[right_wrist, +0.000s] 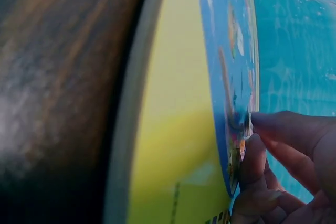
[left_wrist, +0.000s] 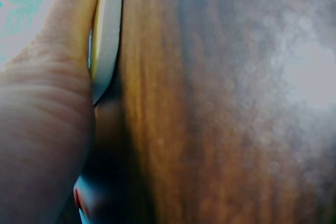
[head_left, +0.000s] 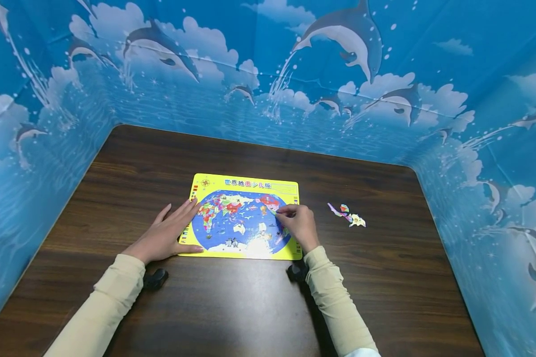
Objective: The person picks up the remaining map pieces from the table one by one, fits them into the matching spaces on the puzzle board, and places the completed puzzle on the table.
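Observation:
A yellow-bordered world map puzzle board with a blue oval map lies flat on the dark wooden table. My left hand rests on its left edge, fingers spread and thumb along the lower-left border. In the left wrist view the heel of that hand is beside the board's thick pale edge. Over the right part of the map, my right hand pinches a small puzzle piece between thumb and fingertips, just below the red area. The right wrist view shows its bent fingers close at the map surface, mostly covering the piece.
Right of the board lie a few loose puzzle pieces: a cream one, a long purple one and a small red-green one. Black wrist devices sit under both wrists. A blue dolphin-print curtain encloses the table's sides.

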The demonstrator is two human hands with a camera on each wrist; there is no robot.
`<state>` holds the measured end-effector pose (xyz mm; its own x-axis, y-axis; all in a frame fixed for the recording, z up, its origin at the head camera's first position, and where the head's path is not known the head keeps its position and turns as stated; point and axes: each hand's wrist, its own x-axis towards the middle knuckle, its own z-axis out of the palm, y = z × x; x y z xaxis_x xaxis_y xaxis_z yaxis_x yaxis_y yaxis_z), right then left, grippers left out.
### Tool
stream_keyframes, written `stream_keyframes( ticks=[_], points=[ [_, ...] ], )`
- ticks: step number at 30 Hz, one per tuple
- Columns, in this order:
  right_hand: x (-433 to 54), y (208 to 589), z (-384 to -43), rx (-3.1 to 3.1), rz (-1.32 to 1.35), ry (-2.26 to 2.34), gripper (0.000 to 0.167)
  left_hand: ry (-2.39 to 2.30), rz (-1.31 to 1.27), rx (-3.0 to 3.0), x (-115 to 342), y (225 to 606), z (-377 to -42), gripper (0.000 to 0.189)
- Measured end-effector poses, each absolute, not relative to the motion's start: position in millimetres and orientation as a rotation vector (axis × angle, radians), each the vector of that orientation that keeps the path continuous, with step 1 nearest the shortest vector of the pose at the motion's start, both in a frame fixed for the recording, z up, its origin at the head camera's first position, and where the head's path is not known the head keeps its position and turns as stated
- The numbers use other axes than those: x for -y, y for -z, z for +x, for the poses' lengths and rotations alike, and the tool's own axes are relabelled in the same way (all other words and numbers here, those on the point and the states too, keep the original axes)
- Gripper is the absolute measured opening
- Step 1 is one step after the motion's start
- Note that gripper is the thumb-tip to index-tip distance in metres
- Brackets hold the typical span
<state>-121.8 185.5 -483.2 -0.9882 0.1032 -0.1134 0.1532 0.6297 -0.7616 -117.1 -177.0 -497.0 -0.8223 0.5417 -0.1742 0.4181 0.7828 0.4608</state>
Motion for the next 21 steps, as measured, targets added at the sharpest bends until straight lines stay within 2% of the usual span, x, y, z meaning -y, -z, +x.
stream_keyframes(
  ticks=[9, 21],
  points=[
    [-183.5, 486.4, -122.2, -2.946, 0.018, 1.153, 0.01, -0.576, 0.742, -2.687, 176.4, 498.2, -117.4, 0.123],
    [-182.0, 488.6, -122.6, -3.002, 0.016, 1.139, 0.01, -0.586, 0.735, -2.687, 175.9, 498.3, -116.8, 0.122]
  ],
)
